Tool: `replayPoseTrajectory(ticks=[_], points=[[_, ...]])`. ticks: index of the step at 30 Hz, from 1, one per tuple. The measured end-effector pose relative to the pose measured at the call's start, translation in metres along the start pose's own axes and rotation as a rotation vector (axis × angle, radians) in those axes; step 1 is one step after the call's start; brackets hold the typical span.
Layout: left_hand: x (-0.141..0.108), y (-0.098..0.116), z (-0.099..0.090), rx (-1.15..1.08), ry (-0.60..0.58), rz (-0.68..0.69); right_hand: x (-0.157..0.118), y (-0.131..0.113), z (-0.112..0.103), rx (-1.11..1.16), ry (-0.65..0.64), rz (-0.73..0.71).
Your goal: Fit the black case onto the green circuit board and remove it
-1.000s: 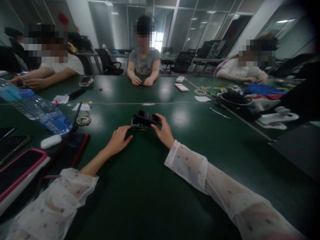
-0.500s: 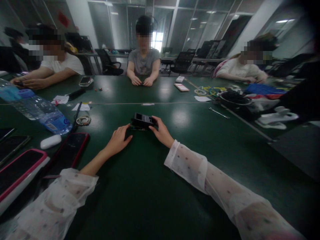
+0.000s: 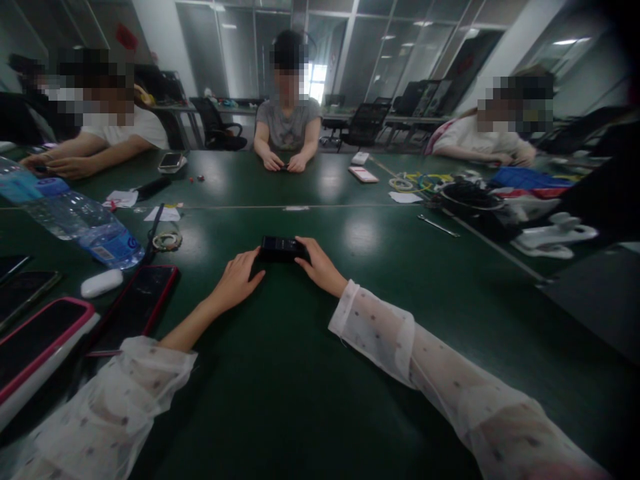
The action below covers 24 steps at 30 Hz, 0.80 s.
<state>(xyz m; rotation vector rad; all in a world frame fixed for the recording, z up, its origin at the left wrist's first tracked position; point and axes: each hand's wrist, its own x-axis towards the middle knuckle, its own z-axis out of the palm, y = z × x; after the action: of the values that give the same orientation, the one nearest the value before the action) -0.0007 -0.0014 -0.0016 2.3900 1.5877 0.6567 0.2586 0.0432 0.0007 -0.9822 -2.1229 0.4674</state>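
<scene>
A small black boxy device (image 3: 280, 248) lies on the green table in front of me, with dark windows and faint pale marks on its top face. At its right end my right hand (image 3: 320, 265) is closed on it, fingers over the far corner and thumb on the near side. My left hand (image 3: 240, 277) holds the left end with its bent fingers against the edge, while the thumb sticks out in front, apart from the device. The fingertips behind the device are hidden.
To my left lie phones (image 3: 137, 307), a white earbud case (image 3: 101, 284), a water bottle (image 3: 90, 223) and a coiled cable (image 3: 167, 241). A wrench (image 3: 439, 225) and a pile of cables (image 3: 465, 193) are on the right. Several people sit around the green table (image 3: 310, 373).
The black top part, tilted up over a green circuit board half a second ago, is now down flat over it. My right hand came slightly down and left with it; my left hand stayed.
</scene>
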Motion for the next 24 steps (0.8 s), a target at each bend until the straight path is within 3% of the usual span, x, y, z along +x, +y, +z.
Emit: replayPoseTrajectory(ticks=[24], points=[[0.002,-0.003,0.002,0.020,0.017,0.020,0.002,0.009,-0.002,0.085,0.009,0.134]])
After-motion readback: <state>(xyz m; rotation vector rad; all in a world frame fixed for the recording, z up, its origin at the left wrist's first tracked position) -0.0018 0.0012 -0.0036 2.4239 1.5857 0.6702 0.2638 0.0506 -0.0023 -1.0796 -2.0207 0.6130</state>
